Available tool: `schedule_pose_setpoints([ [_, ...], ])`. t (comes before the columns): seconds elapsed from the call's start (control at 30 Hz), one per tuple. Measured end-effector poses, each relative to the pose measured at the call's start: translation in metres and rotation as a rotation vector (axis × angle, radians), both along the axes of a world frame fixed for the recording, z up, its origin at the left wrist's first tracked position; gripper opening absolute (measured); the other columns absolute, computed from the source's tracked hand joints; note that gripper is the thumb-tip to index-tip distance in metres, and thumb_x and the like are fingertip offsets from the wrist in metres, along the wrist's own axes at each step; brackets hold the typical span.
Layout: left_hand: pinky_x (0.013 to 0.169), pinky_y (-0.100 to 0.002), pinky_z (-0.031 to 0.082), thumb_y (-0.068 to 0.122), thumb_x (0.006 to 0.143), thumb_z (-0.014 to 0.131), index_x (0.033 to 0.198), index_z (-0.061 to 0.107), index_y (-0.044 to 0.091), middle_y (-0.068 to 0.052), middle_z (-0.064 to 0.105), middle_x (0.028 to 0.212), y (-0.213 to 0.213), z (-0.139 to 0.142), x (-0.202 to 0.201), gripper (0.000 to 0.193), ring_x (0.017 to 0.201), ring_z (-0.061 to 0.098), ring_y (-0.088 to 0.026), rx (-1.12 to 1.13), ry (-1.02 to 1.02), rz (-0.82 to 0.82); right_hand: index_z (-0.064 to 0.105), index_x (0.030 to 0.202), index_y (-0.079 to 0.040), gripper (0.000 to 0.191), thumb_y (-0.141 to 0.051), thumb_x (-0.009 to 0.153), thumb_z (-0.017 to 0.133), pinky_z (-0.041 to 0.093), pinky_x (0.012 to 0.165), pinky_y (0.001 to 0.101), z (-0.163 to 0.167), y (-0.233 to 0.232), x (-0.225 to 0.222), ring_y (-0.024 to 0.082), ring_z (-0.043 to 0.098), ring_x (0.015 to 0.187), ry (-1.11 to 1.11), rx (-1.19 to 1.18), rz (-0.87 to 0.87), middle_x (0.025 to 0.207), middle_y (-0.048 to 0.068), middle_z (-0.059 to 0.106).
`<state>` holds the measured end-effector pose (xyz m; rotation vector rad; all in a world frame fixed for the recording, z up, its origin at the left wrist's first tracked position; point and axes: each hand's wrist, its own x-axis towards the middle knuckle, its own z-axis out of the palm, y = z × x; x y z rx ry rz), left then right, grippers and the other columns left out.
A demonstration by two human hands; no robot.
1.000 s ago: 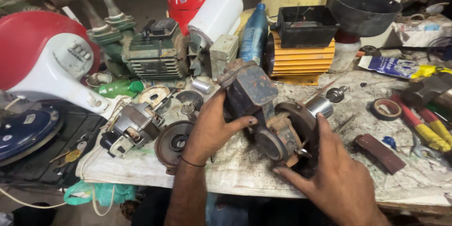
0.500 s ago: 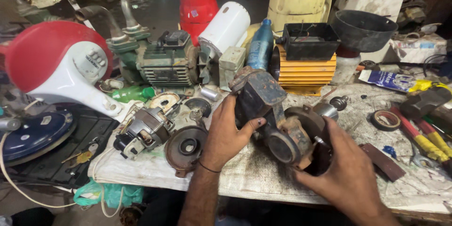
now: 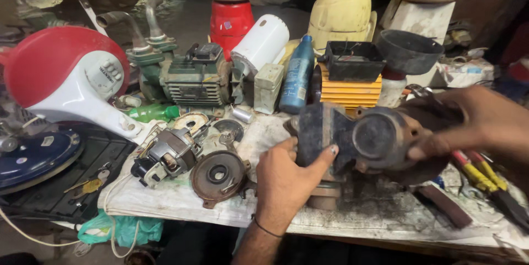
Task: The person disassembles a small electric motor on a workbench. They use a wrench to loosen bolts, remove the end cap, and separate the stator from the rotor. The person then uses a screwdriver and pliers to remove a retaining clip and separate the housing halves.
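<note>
Gripping a dark, rusty pump housing (image 3: 363,141) from both ends, the two hands hold it just above the paper-covered tabletop (image 3: 182,201), near its front edge. The left hand (image 3: 286,179) comes up from the near side, its fingers (image 3: 325,157) closed round the housing's black left part. The right hand (image 3: 474,119) reaches in from the right, fingers closed on the rusty right end. The housing's long axis runs left to right between them, a round face turned towards the camera; it lies just far of the left hand and left of the right one, and both sit equally close, in contact.

Near and left, well apart from the hands, a rusty round end cover (image 3: 219,177) and a wound motor core (image 3: 165,157) lie on the paper, leaving a bare patch between cover and left wrist. To the right, yellow-handled pliers (image 3: 479,177) lie close under the right hand, so room there is tight.

Farther back stand a blue bottle (image 3: 297,80), a green finned motor (image 3: 193,80) and a yellow finned motor (image 3: 350,86) with a black box on top, crowding the far side. A red and white fan base (image 3: 66,83) fills the far left.
</note>
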<state>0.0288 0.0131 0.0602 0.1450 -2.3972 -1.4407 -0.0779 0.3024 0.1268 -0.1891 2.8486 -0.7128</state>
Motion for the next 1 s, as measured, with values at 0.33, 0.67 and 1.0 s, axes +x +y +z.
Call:
schedule_pose_setpoints([
  [0.33, 0.065, -0.045, 0.058, 0.055, 0.073, 0.081, 0.077, 0.075, -0.002, -0.021, 0.073, 0.071, 0.003, -0.022, -0.007, 0.057, 0.069, 0.075, -0.033, -0.209, -0.121, -0.059, 0.053, 0.135, 0.017, 0.118, -0.042, 0.045, 0.101, 0.055, 0.099, 0.0605, -0.047, 0.011, -0.064, 0.051, 0.066, 0.11, 0.019, -0.151, 0.081, 0.116, 0.041, 0.061],
  [0.67, 0.098, -0.045, 0.051, 0.054, 0.052, 0.096, 0.131, 0.057, -0.007, -0.026, 0.064, 0.127, -0.013, -0.004, -0.004, 0.107, 0.119, 0.063, -0.038, -0.347, 0.503, -0.139, 0.064, 0.127, 0.014, 0.109, -0.041, 0.042, 0.102, 0.057, 0.095, 0.0456, -0.029, -0.013, -0.033, 0.038, 0.07, 0.107, 0.102, -0.3, 0.263, 0.114, 0.029, 0.07],
  [1.0, 0.11, -0.049, 0.046, 0.04, 0.056, 0.096, 0.134, 0.06, 0.0, -0.02, 0.049, 0.142, 0.003, -0.043, -0.034, 0.094, 0.134, 0.052, -0.039, -0.286, 0.444, -0.278, 0.07, 0.123, 0.006, 0.094, -0.038, 0.046, 0.101, 0.06, 0.087, 0.0455, -0.02, -0.035, -0.032, 0.033, 0.076, 0.096, 0.144, -0.394, 0.457, 0.104, 0.023, 0.077],
])
